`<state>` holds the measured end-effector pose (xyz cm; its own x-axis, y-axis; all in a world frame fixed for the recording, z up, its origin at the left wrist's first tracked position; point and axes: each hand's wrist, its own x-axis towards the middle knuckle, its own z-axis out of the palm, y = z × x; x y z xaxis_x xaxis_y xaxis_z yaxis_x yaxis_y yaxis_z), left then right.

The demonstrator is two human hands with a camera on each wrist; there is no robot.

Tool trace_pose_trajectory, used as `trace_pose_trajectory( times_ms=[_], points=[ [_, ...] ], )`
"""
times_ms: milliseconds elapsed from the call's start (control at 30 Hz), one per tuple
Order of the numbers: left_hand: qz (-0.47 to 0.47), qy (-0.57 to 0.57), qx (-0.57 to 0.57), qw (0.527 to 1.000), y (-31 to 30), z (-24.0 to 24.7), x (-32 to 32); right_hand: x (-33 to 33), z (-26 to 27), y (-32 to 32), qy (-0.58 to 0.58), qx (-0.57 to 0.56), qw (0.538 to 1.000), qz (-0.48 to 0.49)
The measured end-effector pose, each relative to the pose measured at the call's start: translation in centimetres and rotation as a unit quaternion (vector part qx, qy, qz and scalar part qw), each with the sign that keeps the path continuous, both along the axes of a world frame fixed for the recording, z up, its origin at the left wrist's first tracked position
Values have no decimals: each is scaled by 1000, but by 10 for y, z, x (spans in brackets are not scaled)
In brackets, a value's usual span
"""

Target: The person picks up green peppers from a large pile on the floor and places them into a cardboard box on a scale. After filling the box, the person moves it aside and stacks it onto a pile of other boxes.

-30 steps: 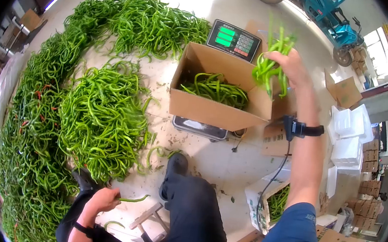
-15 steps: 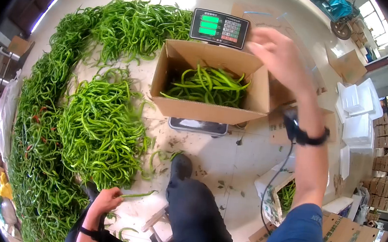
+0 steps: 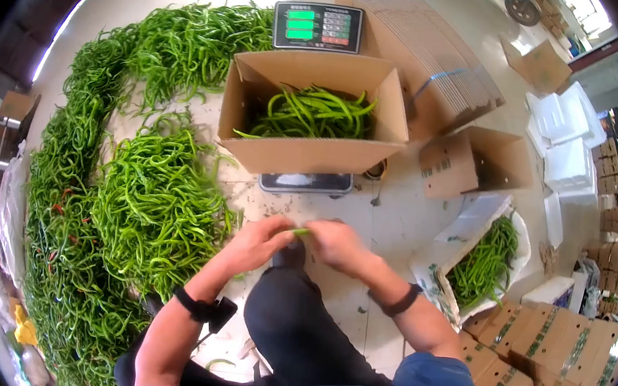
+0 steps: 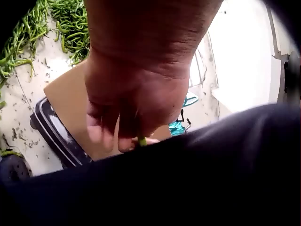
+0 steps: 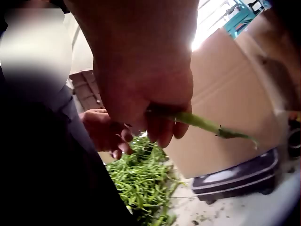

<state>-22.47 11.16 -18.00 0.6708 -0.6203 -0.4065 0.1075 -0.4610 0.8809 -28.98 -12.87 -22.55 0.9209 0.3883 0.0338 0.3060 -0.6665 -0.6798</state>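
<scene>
My two hands meet in front of the box, above the knee. One green chili pepper point(image 3: 301, 231) bridges them. My left hand point(image 3: 258, 244) pinches one end at its fingertips; a bit of green shows there in the left wrist view. The fingers of my right hand point(image 3: 341, 245) curl round the pepper point(image 5: 200, 121), its thin tip sticking out past them in the right wrist view. Beyond the hands, a cardboard box point(image 3: 313, 157) with green chili peppers point(image 3: 313, 114) inside stands on a scale point(image 3: 305, 183) with a lit display point(image 3: 317, 27).
A heap of green peppers point(image 3: 160, 207) lies left of the hands, with a longer, darker pile point(image 3: 54, 257) behind it. To the right are a white-lined container of peppers point(image 3: 486, 261), an opened box point(image 3: 451, 163), flattened cartons point(image 3: 421, 54) and stacked cartons point(image 3: 556, 347).
My right hand let its bunch of peppers go at the box, then came back down to the left hand. The left hand rose from beside the knee with its single pepper to meet it.
</scene>
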Motion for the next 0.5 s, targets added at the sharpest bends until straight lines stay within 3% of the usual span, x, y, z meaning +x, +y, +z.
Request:
trace_pose_trajectory(
  times_ms=[67, 133, 167, 200, 233, 267, 300, 333, 367, 433, 500],
  points=[
    [-34, 1, -31, 999, -8, 5, -11, -37, -17, -55, -46, -48, 997, -47],
    [-27, -8, 5, 1000, 18, -4, -15, -80, 15, -128, 81, -174, 972, -135],
    [-10, -33, 25, 999, 41, -8, -13, -106, 22, -157, 46, -81, 964, -247],
    [15, -60, 49, 997, 68, -12, -13, -126, 43, -182, 77, -172, 920, -343],
    [49, -83, 80, 992, 98, -12, -21, -144, 63, -202, 65, -138, 891, -427],
    [147, -40, 55, 987, 127, -5, -22, -172, 47, -251, 9, -215, 886, -411],
    [251, -1, 33, 967, 158, 6, -16, -185, 60, -266, 40, -366, 850, -376],
    [346, -14, -9, 938, 191, 20, -14, -199, 61, -283, 20, -430, 838, -336],
    [438, -32, -48, 897, 224, 36, -16, -204, 51, -296, 29, -424, 832, -356],
    [596, -45, -193, 778, 283, 72, -21, -169, 52, -266, 81, -314, 867, -377],
    [667, -82, -273, 688, 337, 94, -36, -110, 52, -194, 218, -147, 906, -331]
  ],
)
